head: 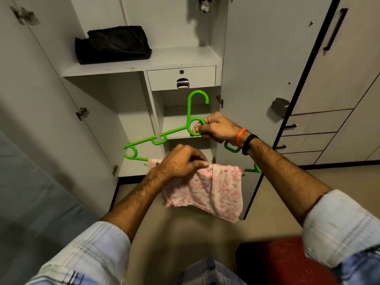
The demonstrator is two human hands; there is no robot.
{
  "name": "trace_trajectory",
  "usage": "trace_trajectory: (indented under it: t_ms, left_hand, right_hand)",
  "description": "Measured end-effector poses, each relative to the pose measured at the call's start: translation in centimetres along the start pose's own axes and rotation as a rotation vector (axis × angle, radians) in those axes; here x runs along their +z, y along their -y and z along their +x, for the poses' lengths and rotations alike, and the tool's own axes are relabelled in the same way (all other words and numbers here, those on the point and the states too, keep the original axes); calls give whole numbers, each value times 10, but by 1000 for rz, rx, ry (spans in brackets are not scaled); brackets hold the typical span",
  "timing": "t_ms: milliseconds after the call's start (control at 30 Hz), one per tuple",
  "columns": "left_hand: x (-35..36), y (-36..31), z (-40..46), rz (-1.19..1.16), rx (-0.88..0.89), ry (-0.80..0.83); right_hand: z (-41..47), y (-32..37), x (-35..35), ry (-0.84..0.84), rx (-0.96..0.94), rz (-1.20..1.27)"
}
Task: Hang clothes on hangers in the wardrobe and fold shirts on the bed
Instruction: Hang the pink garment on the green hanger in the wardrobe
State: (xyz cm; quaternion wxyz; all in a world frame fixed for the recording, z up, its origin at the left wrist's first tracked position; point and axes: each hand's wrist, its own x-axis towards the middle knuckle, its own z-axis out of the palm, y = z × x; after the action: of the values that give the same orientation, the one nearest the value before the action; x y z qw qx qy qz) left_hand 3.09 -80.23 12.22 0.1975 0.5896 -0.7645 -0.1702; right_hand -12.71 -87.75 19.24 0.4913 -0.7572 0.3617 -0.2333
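Hanger [164, 136] in green plastic is held before the open wardrobe [144, 62], the right hand [218, 128] curled round the loop under its hook. Left hand [181, 161], at 6 o'clock from that grip, pinches a pink floral cloth [213, 190] draped over the lower bar. A black bundle [112, 45] sits on the shelf at 11 o'clock. Most of the cloth appears to hang toward the viewer; released unevenly, it could slide off the smooth bar.
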Motion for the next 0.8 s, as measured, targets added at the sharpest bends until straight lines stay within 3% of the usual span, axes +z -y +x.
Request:
trace_trajectory:
  t_ms: [133,333,567,733,800]
  left_hand:
    - [14,-13,8,-9,12,40]
    - [23,-22,10,24,-87,-225]
    - [16,-9,5,225,-39,7]
    - [14,-5,3,185,-47,-23]
    - [9,-4,-2,116,-14,-135]
  right_hand:
    - [1,1,1,-7,3,16]
    - [-2,3,-3,-7,0,25]
    - [-1,-6,-6,-18,18,-35]
    - [2,-3,-1,-24,-13,-28]
    - [3,-2,-2,-25,-23,-32]
